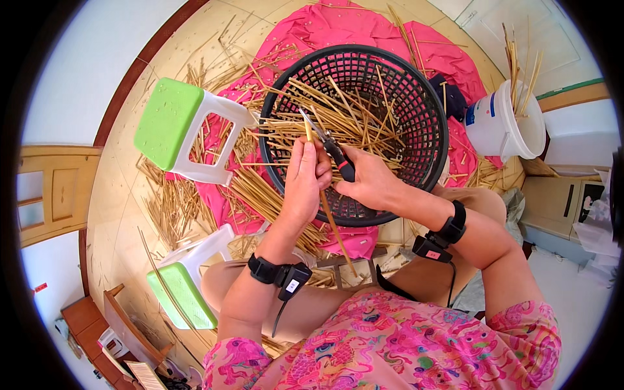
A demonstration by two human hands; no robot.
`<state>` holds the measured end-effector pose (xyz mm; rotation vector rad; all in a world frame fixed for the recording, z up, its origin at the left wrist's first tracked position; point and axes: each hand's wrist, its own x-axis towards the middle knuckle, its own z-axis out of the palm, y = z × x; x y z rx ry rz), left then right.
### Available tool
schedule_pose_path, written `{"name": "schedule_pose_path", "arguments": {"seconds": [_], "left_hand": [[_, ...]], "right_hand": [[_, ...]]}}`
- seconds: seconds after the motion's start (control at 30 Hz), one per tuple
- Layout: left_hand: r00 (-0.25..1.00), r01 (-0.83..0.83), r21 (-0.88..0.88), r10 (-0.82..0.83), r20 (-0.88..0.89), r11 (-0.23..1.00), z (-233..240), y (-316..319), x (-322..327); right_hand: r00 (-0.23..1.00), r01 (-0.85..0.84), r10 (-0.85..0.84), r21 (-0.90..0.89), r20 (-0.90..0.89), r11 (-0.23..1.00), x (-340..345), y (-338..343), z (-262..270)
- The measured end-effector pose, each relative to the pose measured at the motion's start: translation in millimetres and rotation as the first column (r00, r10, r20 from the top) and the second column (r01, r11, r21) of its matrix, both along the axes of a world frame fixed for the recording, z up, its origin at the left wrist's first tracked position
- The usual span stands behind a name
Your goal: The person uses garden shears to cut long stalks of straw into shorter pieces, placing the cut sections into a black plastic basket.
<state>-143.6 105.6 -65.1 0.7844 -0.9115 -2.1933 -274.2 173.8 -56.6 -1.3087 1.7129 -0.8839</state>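
My left hand [306,178] grips a dry, straw-coloured plant stalk [334,228]. Its lower length slants down towards my lap, and its pale upper end sticks up past my thumb. Wrapped around the black and red handles of pruning shears [340,155] is my right hand [375,178]. The metal blades point up and to the left, right beside the stalk's upper end; whether they touch it I cannot tell. Both hands are over the near part of a black plastic mesh basket [440,161], in which many cut stalks [348,112] lie crisscrossed.
Pink cloth [336,24] spreads under the basket, strewn with stalk bits. Two green-topped white plastic stools [170,122] are on the left, near loose stalks [170,209] and a bundle [258,195]. A white bucket [492,122] holding upright stalks is at right.
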Motion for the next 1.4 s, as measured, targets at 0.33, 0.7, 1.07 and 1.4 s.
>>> {"name": "schedule_pose_path", "arguments": {"seconds": [0.33,0.7,1.07,1.4], "left_hand": [[0.995,0.050,0.002,-0.050,0.084,0.999,5,6,-2],[0.992,0.019,0.063,-0.027,0.122,0.998,6,0,1],[0.999,0.028,0.137,-0.031,0.018,0.990,12,-27,12],[0.855,-0.396,0.225,0.447,-0.265,0.890,28,-105,73]], "right_hand": [[1.000,-0.012,0.011,0.063,0.006,0.998,-3,5,-7],[0.985,0.032,-0.013,0.108,-0.172,0.994,3,5,-9],[0.987,0.095,-0.105,0.082,0.124,0.992,-2,3,-21],[0.709,-0.393,0.054,0.331,0.703,0.858,16,14,-9]]}}
